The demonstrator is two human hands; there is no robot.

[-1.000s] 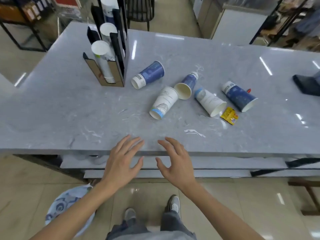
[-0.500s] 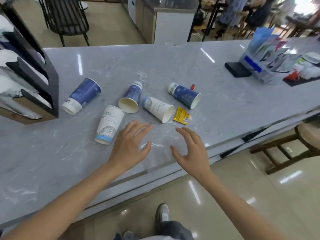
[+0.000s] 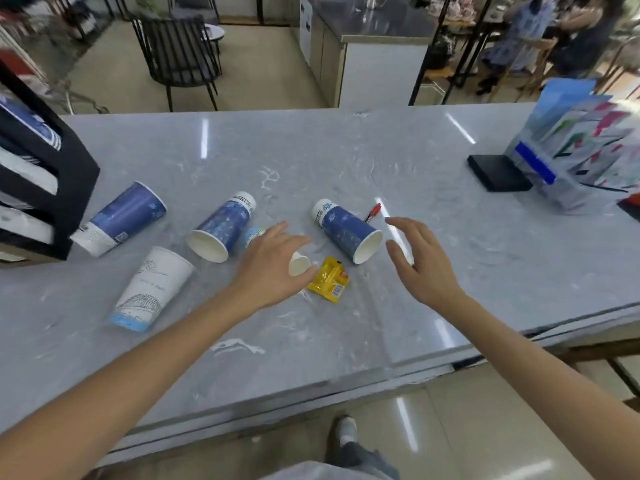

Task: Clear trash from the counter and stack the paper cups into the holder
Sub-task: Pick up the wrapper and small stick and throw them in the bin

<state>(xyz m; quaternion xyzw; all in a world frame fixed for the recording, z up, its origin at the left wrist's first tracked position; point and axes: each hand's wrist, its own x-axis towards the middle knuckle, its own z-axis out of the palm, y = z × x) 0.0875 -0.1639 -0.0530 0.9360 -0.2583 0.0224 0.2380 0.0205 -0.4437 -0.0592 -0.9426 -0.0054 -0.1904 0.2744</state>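
Note:
Several paper cups lie on their sides on the grey counter. A blue cup lies far left, a white cup in front of it, and a blue cup mid-left. My left hand hovers open over a white cup, hiding most of it. A yellow wrapper lies just right of that hand. Another blue cup lies between my hands, with a red pen behind it. My right hand is open beside this cup. The black cup holder stands at the left edge.
A black flat object and a clear brochure stand sit at the counter's right end. A black chair and a cabinet stand beyond the counter. The counter's near edge runs below my forearms.
Both hands have moved forward from the counter's near edge over the cups. My left hand now covers the white cup by the wrapper; my right hand has come beside the blue cup.

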